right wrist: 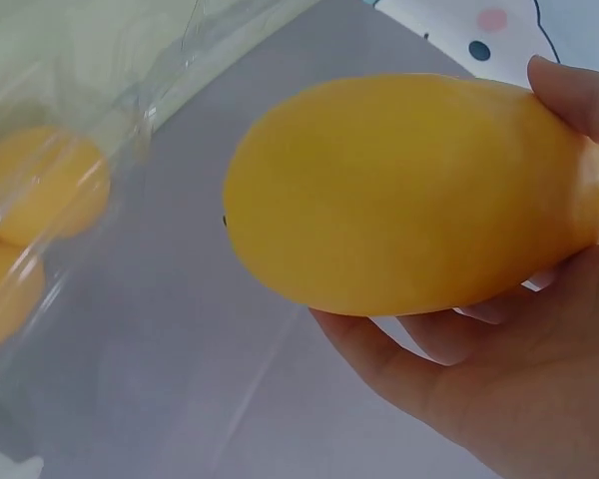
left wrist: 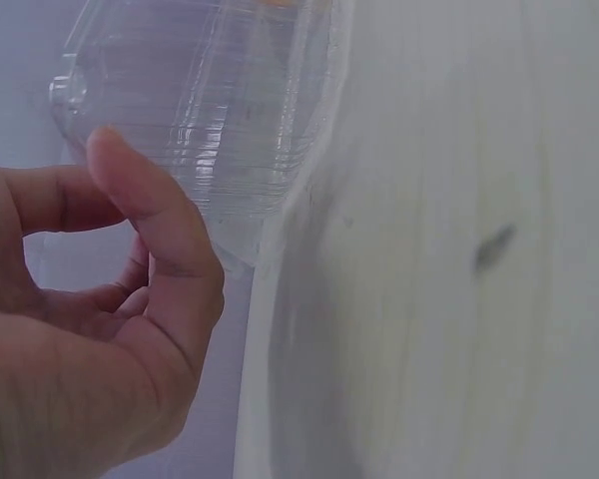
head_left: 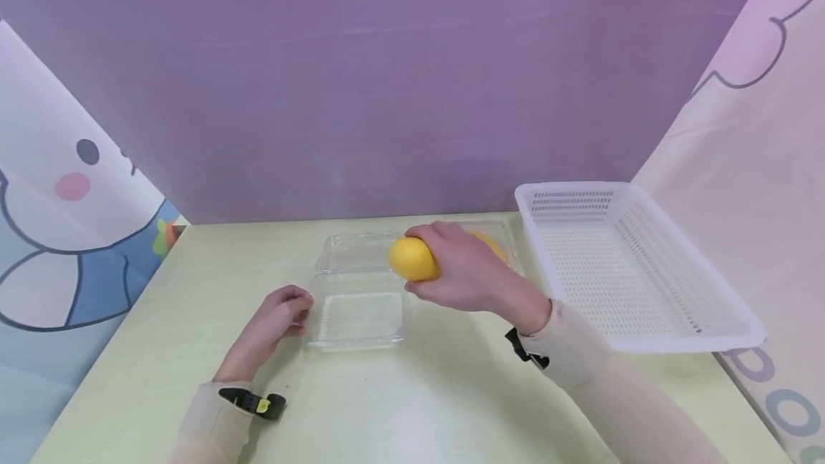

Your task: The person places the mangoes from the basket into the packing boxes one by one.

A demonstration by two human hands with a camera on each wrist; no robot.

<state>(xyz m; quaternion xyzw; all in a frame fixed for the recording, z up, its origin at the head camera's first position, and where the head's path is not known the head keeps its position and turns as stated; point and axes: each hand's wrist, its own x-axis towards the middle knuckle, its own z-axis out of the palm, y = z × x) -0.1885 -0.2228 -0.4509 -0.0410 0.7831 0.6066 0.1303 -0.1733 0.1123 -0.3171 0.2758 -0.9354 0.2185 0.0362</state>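
Observation:
My right hand grips a smooth yellow mango above the table, fingers and thumb wrapped round its one end; its other end points left. In the right wrist view the mango fills the middle. An open clear plastic clamshell box lies below and to the left, its lid folded back toward the wall. At the box's left edge, my left hand has curled fingers, and its thumb and index finger pinch the rim. The left wrist view shows this thumb against the clear plastic.
Behind my right hand stands another clear box with yellow fruit in it, partly hidden. Two yellow-orange fruits show through its plastic. A white slotted basket stands at the right. A purple cloth wall closes the table's back.

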